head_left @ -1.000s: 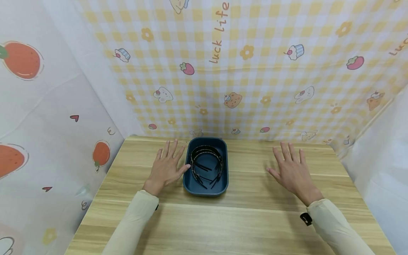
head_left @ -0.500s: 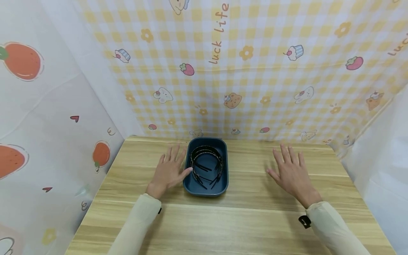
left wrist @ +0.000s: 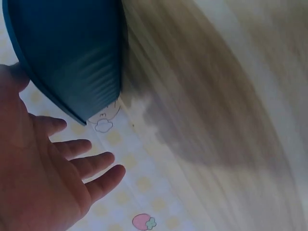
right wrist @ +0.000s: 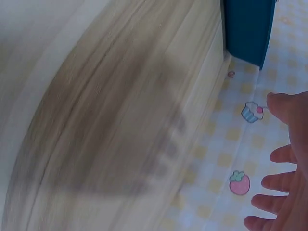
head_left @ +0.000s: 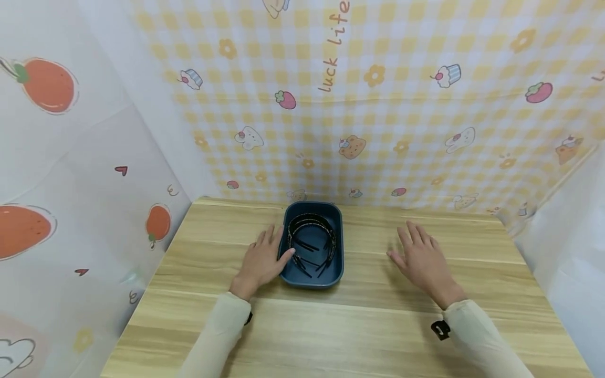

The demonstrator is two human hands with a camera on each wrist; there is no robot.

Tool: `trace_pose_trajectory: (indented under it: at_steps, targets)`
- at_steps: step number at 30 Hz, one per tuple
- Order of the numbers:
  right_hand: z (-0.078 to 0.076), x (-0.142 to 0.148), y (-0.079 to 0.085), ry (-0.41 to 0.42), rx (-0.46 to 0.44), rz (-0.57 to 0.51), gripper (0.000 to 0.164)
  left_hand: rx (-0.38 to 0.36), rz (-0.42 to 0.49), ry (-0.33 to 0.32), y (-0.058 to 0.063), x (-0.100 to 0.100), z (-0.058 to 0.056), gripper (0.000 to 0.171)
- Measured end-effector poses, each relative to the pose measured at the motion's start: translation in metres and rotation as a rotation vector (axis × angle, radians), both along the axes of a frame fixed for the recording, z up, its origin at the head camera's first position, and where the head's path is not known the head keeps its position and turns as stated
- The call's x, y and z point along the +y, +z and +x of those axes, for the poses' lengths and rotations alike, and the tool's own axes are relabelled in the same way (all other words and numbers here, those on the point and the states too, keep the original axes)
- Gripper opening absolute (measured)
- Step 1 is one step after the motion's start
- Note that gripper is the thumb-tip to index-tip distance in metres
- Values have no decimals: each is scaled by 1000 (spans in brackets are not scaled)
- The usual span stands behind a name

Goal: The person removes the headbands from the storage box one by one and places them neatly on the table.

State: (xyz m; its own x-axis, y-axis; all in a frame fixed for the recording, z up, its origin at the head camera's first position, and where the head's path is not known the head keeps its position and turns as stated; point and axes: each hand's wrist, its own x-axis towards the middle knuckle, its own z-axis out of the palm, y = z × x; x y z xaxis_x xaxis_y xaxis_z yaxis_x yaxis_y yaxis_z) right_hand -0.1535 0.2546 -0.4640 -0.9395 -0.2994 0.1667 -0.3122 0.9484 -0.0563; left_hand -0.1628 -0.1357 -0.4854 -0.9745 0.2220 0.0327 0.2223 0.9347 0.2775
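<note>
A dark blue rectangular tray (head_left: 311, 284) stands near the back of the wooden table, with several black headbands (head_left: 312, 218) lying inside it. My left hand (head_left: 261, 260) is at the tray's left side, its fingers extended and its thumb over the rim. In the left wrist view the thumb lies by the edge of the tray (left wrist: 67, 57); whether it touches is hard to tell. Well to the tray's right, my right hand (head_left: 422, 261) hovers above the table with fingers spread and nothing in it. The right wrist view shows this hand (right wrist: 291, 178) apart from the tray (right wrist: 248, 31).
The wooden table (head_left: 359, 336) reaches back to a yellow checked cloth (head_left: 378, 115) hanging behind it. White printed cloth (head_left: 94, 157) hangs along the left side, and white cloth (head_left: 574, 231) along the right. A black band (head_left: 441, 329) sits at the right wrist.
My left hand has come right and slightly nearer me, closer to the tray. The right hand has shifted a little left and nearer me. The view has swung slightly left; the tray looks unmoved.
</note>
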Motion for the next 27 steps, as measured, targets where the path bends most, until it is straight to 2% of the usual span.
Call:
trace_pose_trajectory:
  at_steps: [6, 13, 21, 27]
  targets:
    - [-1, -17, -4, 5, -10, -63, 66, -22, 151, 76, -4, 8, 4, 68]
    - [-5, -37, 1, 22, -25, -176, 63, -20, 314, 138, -6, 17, 5, 62]
    - [-12, -60, 4, -17, -111, -323, 61, 4, 403, 197, -8, 23, 2, 54]
    - [-13, -82, 9, -50, -148, -425, 55, 25, 414, 241, -14, 29, 1, 38]
